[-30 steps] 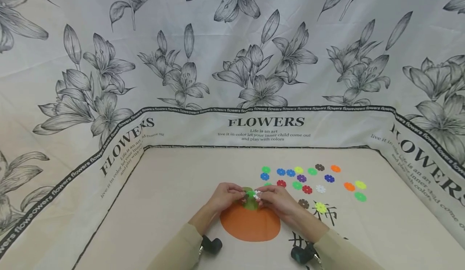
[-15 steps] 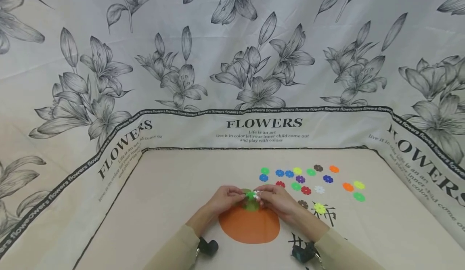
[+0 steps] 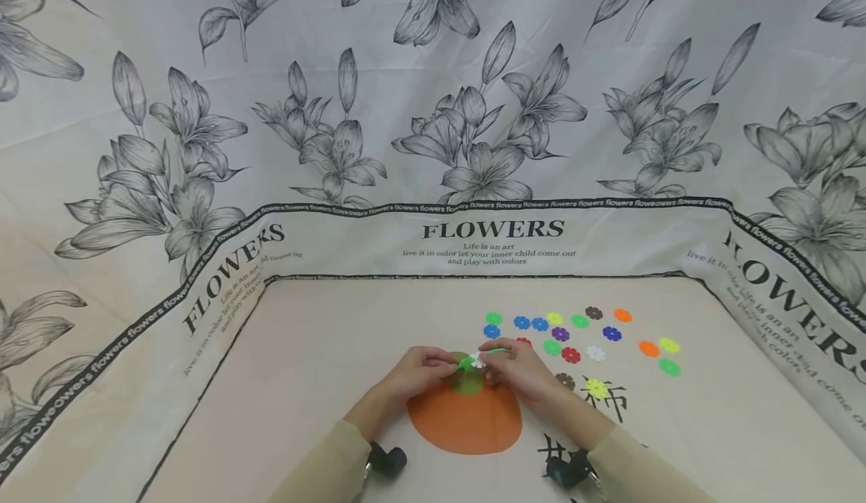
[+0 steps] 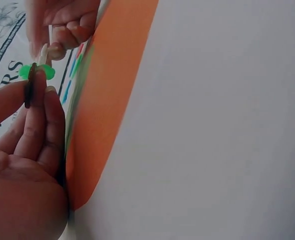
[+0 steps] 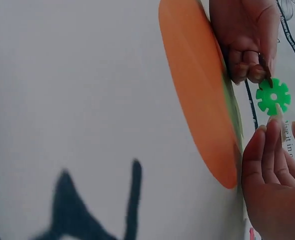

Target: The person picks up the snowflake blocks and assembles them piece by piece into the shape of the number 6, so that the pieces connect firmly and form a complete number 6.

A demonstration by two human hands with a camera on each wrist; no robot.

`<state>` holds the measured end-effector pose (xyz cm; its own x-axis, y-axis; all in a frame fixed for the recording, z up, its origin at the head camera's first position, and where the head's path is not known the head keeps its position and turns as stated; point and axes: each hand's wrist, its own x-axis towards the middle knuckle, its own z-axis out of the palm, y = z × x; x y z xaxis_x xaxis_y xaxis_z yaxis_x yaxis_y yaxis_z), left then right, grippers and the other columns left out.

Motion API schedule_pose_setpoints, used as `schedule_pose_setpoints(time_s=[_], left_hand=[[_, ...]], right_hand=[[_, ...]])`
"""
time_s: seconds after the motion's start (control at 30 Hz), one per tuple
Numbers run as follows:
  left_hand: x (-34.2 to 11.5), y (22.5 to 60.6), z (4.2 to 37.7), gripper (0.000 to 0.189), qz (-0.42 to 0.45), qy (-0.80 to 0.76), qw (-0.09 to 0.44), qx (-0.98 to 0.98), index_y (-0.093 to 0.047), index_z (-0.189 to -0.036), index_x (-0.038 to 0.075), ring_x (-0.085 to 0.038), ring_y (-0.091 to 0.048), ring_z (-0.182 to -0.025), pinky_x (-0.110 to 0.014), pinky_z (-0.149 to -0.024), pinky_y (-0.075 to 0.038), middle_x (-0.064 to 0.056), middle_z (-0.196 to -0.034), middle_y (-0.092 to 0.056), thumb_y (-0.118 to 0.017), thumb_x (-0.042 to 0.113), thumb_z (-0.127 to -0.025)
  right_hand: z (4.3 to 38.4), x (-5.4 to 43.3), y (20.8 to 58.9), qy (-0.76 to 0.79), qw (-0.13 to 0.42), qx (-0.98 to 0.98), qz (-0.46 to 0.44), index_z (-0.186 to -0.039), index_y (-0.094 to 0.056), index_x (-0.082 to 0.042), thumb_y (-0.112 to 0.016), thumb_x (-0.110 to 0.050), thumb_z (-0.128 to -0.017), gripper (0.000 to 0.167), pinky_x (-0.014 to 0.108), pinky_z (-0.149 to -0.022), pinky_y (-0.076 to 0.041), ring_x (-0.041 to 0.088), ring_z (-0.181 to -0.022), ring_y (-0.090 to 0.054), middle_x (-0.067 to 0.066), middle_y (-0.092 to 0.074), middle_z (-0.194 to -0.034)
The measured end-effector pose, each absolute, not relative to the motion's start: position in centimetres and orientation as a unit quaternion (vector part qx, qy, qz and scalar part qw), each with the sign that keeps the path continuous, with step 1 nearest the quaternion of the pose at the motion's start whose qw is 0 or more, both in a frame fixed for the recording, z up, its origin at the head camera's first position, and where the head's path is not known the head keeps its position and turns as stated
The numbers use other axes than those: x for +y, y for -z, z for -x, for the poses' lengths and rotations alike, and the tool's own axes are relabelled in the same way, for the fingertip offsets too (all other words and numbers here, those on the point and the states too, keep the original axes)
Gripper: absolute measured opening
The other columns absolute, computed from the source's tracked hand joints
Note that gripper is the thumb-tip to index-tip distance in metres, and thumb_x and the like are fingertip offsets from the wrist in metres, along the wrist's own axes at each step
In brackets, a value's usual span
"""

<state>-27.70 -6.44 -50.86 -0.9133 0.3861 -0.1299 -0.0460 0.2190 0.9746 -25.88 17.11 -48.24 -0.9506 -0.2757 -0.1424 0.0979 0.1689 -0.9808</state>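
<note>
Above the printed persimmon, three snowflake building discs are joined: a brown disc [image 4: 29, 86], a green disc [image 5: 274, 97] and a white disc [image 3: 477, 359]. My left hand [image 3: 424, 371] pinches the brown disc, which stands edge-on in the left wrist view. My right hand [image 3: 517, 370] holds the white disc on the other side of the green one. In the right wrist view, the curled fingers [image 5: 271, 150] touch the white disc, while one fingertip at the picture's right edge stands apart from it. The discs partly hide behind the fingers in the head view.
Several loose discs lie right of the hands, including a yellow disc [image 3: 597, 388], an orange disc [image 3: 649, 349] and a purple disc [image 3: 560, 334]. The pale cloth [image 3: 271, 413] bears a flat orange fruit print [image 3: 467, 424]. A fabric wall [image 3: 494, 240] rises behind and at the sides.
The right hand's upper finger has lifted back slightly from the white disc, showing more of it. My left hand stays nearly still with the brown disc.
</note>
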Motion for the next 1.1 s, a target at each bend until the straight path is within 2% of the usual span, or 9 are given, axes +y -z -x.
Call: schedule_pose_setpoints(time_s=[0.2, 0.3, 0.4, 0.6, 0.9, 1.1], left_hand=[[-6.3, 51.0, 27.9, 0.021, -0.106, -0.622, 0.174, 0.756, -0.073, -0.11, 0.001, -0.014, -0.07, -0.093, -0.027, -0.084, -0.051, -0.007, -0.099, -0.077, -0.071, 0.016, -0.097], [-6.3, 50.8, 27.8, 0.02, -0.1, -0.621, 0.171, 0.759, -0.073, -0.11, 0.001, -0.015, -0.071, -0.094, -0.027, -0.084, -0.052, -0.007, -0.099, -0.077, -0.071, 0.016, -0.097], [-6.2, 50.6, 27.7, 0.02, -0.093, -0.62, 0.17, 0.76, -0.073, -0.11, 0.001, -0.015, -0.071, -0.094, -0.027, -0.083, -0.051, -0.007, -0.098, -0.077, -0.071, 0.016, -0.096], [-6.3, 50.8, 27.7, 0.019, -0.088, -0.625, 0.174, 0.756, -0.073, -0.108, 0.002, -0.013, -0.069, -0.09, -0.024, -0.076, -0.048, -0.007, -0.095, -0.078, -0.073, 0.015, -0.094], [-6.2, 51.0, 27.7, 0.019, -0.087, -0.626, 0.177, 0.755, -0.073, -0.108, 0.004, -0.014, -0.069, -0.091, -0.025, -0.079, -0.05, -0.005, -0.095, -0.077, -0.074, 0.017, -0.094], [-6.3, 51.0, 27.7, 0.019, -0.081, -0.627, 0.175, 0.755, -0.073, -0.108, 0.004, -0.014, -0.07, -0.092, -0.026, -0.081, -0.051, -0.006, -0.094, -0.077, -0.075, 0.016, -0.093]], right_hand=[[26.5, 19.5, 47.3, 0.513, 0.057, 0.852, 0.09, -0.128, -0.059, 0.005, -0.062, -0.015, -0.101, 0.033, 0.03, -0.068, -0.055, 0.023, -0.078, -0.065, 0.014, -0.07, -0.094], [27.1, 21.0, 47.0, 0.431, 0.004, 0.897, 0.093, -0.123, -0.063, 0.004, -0.066, -0.012, -0.098, 0.029, 0.031, -0.068, -0.052, 0.021, -0.08, -0.062, 0.01, -0.067, -0.094], [27.9, 22.3, 46.9, 0.363, -0.018, 0.928, 0.081, -0.12, -0.065, 0.003, -0.068, -0.011, -0.096, 0.028, 0.032, -0.068, -0.05, 0.021, -0.081, -0.058, 0.009, -0.064, -0.094], [29.0, 23.3, 47.4, 0.325, 0.012, 0.944, 0.056, -0.119, -0.065, 0.005, -0.072, -0.013, -0.094, 0.032, 0.032, -0.062, -0.046, 0.022, -0.078, -0.053, 0.009, -0.061, -0.089], [29.9, 23.2, 47.8, 0.312, 0.03, 0.949, 0.046, -0.109, -0.066, 0.004, -0.072, -0.014, -0.093, 0.025, 0.037, -0.075, -0.052, 0.022, -0.082, -0.056, 0.009, -0.064, -0.093], [29.9, 22.9, 47.7, 0.313, 0.041, 0.948, 0.043, -0.108, -0.065, 0.005, -0.072, -0.014, -0.093, 0.025, 0.038, -0.075, -0.053, 0.022, -0.082, -0.057, 0.01, -0.065, -0.093]])
